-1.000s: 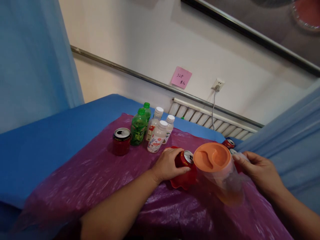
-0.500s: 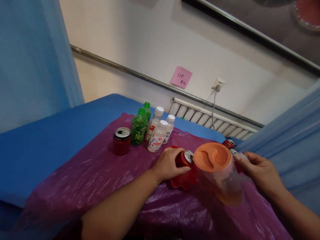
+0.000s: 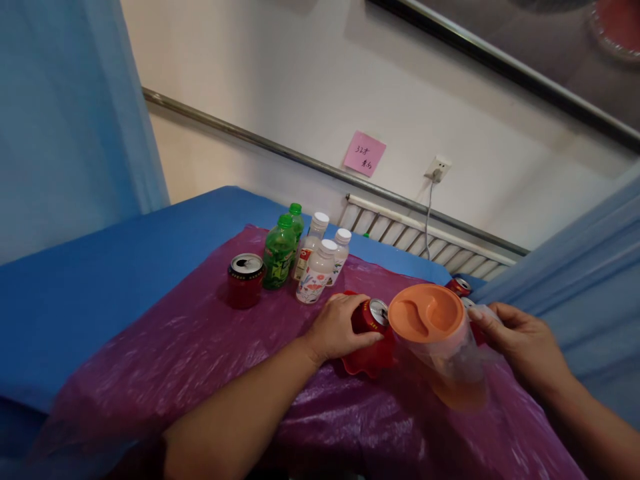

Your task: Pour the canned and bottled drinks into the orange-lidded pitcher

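My left hand [image 3: 340, 328] is wrapped round a red drink can [image 3: 367, 316], which tilts to the right above a red funnel-like piece or dish [image 3: 367, 360] with a wavy rim. By its handle, my right hand [image 3: 520, 337] grips a clear plastic pitcher [image 3: 450, 367] with an orange lid [image 3: 427, 313]. Amber liquid lies low in the pitcher, which leans with its lid close to the can's top. Whether any liquid passes between the two cannot be made out.
A red can [image 3: 246, 281] stands at the left beside green bottles [image 3: 280, 253] and white-capped bottles [image 3: 316, 275]. More cans [image 3: 459, 287] sit behind the pitcher. Purple plastic sheeting [image 3: 200, 360] covers part of the blue surface [image 3: 125, 267]. A radiator [image 3: 400, 233] runs along the wall.
Almost nothing differs. Both hands keep their grips on the can and pitcher, and the view has shifted very slightly.
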